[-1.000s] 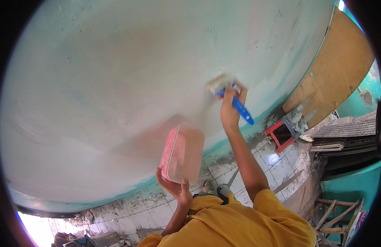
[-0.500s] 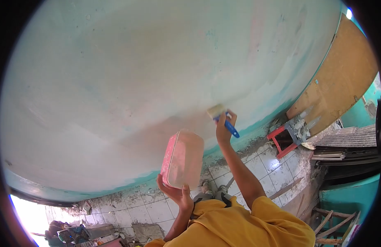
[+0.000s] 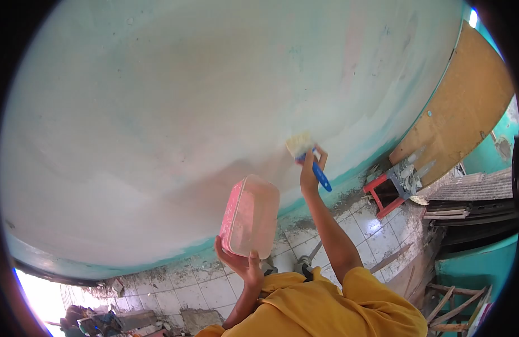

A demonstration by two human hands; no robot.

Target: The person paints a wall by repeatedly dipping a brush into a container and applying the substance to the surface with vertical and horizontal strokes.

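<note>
My left hand point(image 3: 243, 266) grips a pink plastic container point(image 3: 258, 216) by its lower end, thumb on one side and fingers underneath. Its inside is smeared with a pale coating. Wrapped round the blue handle of a paintbrush point(image 3: 321, 175) is my right hand point(image 3: 312, 168). The wide cream bristles lie against the wall point(image 3: 203, 101), up and to the right of the container. Patchy whitish paint covers much of that wall, with turquoise showing along its lower edge.
A red and grey stool point(image 3: 384, 194) splattered with paint stands at the right, near a brown wooden panel point(image 3: 467, 90). Behind it are stacked corrugated sheets point(image 3: 472, 188). Dirty white tiles point(image 3: 206, 289) cover the floor. Clutter point(image 3: 110, 323) lies at lower left, a wooden frame point(image 3: 456, 309) at lower right.
My right hand and the paintbrush have shifted slightly up and right along the wall, and the bristles have tilted. The container stays almost in place in my left hand.
</note>
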